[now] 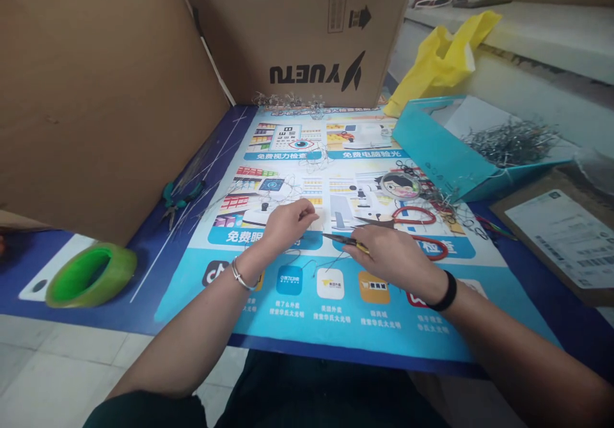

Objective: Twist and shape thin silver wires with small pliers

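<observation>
My right hand [391, 255] is wrapped round a pair of needle-nose pliers [346, 241] with yellow and black handles. Their dark tips point left, toward my other hand. Thumb and fingertips of my left hand [289, 224] are pinched together just left of the pliers' tips; whatever they hold is too thin to make out. Red-handled scissors [416, 215] lie just beyond my right hand, partly covered by it. Thin bent wires [314, 267] are scattered on the printed poster [297, 309] under and around both hands.
Large cardboard boxes [297, 25] stand at the back and left. On the left lie green tape [91, 274] and teal-handled pliers [177, 199]. A turquoise box [444, 153] of wire pieces, a round tin [399, 186] and a labelled parcel [566, 236] are on the right.
</observation>
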{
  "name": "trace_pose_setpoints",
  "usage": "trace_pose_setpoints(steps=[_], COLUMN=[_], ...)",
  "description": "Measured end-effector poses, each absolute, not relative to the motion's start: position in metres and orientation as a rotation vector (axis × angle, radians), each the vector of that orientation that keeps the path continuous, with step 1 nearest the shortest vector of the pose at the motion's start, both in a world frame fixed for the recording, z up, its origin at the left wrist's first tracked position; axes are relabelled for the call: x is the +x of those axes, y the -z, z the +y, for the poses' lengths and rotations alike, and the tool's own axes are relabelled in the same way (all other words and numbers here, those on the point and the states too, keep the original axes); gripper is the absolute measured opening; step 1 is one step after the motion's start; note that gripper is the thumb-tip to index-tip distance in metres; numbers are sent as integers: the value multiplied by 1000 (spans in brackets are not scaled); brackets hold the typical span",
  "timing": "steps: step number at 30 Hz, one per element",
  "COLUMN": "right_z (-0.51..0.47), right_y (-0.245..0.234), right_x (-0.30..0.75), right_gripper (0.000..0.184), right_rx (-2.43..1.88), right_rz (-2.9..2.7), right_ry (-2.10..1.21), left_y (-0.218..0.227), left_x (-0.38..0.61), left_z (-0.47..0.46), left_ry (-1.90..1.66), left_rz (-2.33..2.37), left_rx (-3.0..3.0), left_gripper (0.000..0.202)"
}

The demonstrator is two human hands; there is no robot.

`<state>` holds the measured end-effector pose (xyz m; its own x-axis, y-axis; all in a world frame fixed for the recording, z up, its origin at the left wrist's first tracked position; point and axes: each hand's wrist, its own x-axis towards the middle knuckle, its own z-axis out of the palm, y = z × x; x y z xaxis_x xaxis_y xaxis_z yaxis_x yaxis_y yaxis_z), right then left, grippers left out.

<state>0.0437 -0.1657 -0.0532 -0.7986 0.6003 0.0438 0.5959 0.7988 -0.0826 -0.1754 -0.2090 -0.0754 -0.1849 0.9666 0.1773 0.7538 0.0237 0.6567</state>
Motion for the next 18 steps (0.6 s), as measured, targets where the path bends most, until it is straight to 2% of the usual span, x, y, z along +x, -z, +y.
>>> trace_pose_setpoints(steps=[9, 18], right_z=[-165, -168], right_y=[52, 52], right_x=[46, 47], right_gripper=[31, 30], right_rx=[-965, -858], right_rz=[-2931, -2935], right_ry=[-26, -15], left_y=[56, 47], left_x=[-214, -232], left_z=[-218, -223], left_ry=[-906, -352], left_rz=[2085, 2131], left_rx=[1853, 1976], left_gripper=[13, 18])
